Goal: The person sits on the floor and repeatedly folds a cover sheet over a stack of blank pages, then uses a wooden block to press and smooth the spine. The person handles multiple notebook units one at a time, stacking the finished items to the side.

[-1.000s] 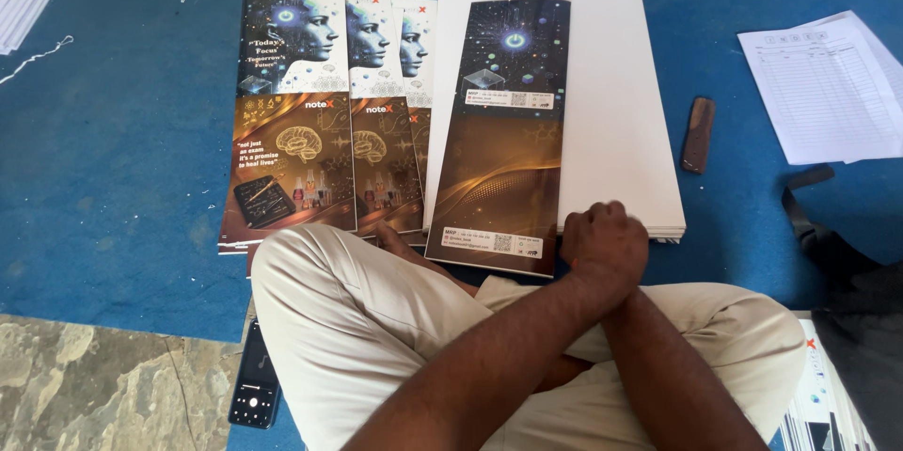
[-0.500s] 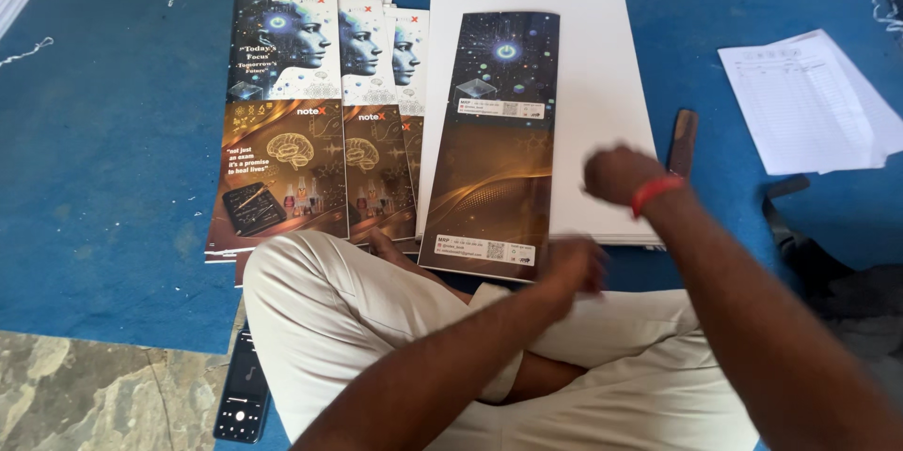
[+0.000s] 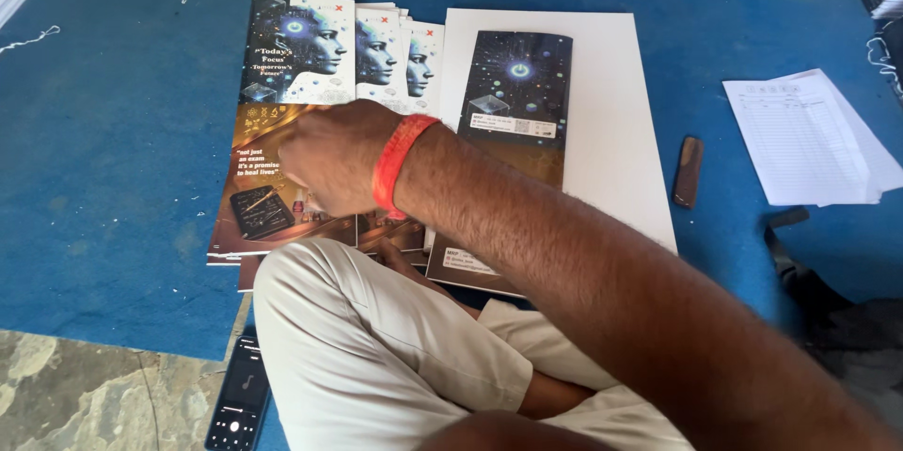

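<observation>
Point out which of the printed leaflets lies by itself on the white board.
The dark starry leaflet lies alone on the white board. The others, with the face picture, overlap in a fanned stack left of it, on the blue mat, under the right hand.

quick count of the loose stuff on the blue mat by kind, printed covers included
printed covers, fanned under the right hand: 3 showing
folded cover on the white board: 1
white board: 1
brown wooden tool: 1
phone: 1
total: 7

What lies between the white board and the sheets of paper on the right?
In the head view, a small dark brown wooden tool lies on the blue mat, between the white board and the sheets of paper.
</observation>
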